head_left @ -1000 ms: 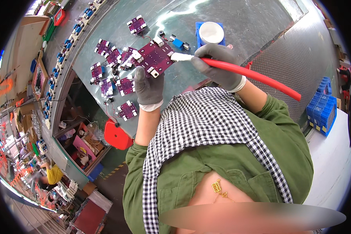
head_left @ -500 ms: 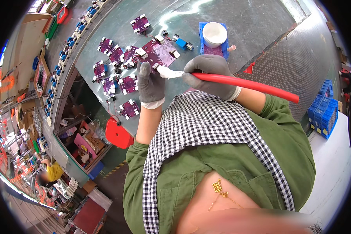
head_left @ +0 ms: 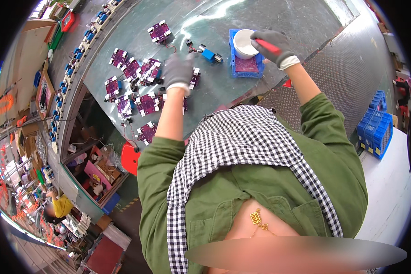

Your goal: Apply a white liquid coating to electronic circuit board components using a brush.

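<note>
My right hand [head_left: 275,44], in a grey glove, is closed round a red-handled tool [head_left: 267,46] at the rim of a white tub [head_left: 245,47]. The tool's tip is hidden. The tub stands in a blue plastic crate [head_left: 248,73]. My left hand [head_left: 178,71], also gloved, is smeared by motion over a group of purple circuit boards with white connectors. One board [head_left: 194,78] shows beside its fingers, and another board [head_left: 148,103] lies closer to me. Whether the left fingers hold anything cannot be made out.
A blue motor-like part [head_left: 208,55] with wires and a single purple board [head_left: 159,32] lie farther out on the green table [head_left: 205,86]. A red stool [head_left: 130,158] is at lower left. Blue crates [head_left: 374,130] stand at right. A person in yellow [head_left: 61,205] is far left.
My right hand has moved away from the board to the white tub, taking the red-handled tool along. The board that was tilted up at my left hand is lower now, partly covered.
</note>
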A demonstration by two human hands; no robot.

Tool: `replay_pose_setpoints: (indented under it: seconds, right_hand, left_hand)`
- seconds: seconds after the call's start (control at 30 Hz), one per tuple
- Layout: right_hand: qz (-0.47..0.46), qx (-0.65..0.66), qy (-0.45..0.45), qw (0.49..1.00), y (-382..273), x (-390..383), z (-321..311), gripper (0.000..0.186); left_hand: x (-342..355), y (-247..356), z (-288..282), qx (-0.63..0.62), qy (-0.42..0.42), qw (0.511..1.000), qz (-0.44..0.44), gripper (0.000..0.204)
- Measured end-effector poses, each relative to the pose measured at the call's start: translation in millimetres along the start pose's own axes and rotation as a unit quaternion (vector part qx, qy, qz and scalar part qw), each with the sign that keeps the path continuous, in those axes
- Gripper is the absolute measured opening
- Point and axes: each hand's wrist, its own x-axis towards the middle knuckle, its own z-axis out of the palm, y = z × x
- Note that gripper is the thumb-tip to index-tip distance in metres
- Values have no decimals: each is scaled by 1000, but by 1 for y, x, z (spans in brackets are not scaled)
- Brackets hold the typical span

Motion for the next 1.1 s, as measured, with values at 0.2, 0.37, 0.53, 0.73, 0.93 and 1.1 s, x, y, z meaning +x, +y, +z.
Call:
replay_pose_setpoints:
  seconds: [0.2, 0.37, 0.53, 0.73, 0.93, 1.1]
  right_hand:
    - [-62, -91, 64, 992, -6, -15, 11, 16]
    - [33, 254, 114, 960, -37, -35, -19, 25]
    - [38, 428, 113, 896, -58, -40, -34, 20]
    - [-12, 394, 65, 917, -103, -34, -37, 10]
    - [-94, 343, 163, 921, -86, -26, -32, 7]
    - [-60, 378, 39, 923, -112, -47, -50, 7]
  left_hand:
    - [6, 63, 88, -185, -67, 969, -152, 69]
    - [5, 39, 77, -605, -211, 751, -159, 38]
    - [-52, 38, -20, -677, -208, 703, -67, 32]
    - [-102, 32, -61, -662, -188, 726, -6, 44]
    - [-107, 35, -65, -690, -180, 701, -20, 44]
    - [-101, 30, -64, -720, -160, 674, -28, 40]
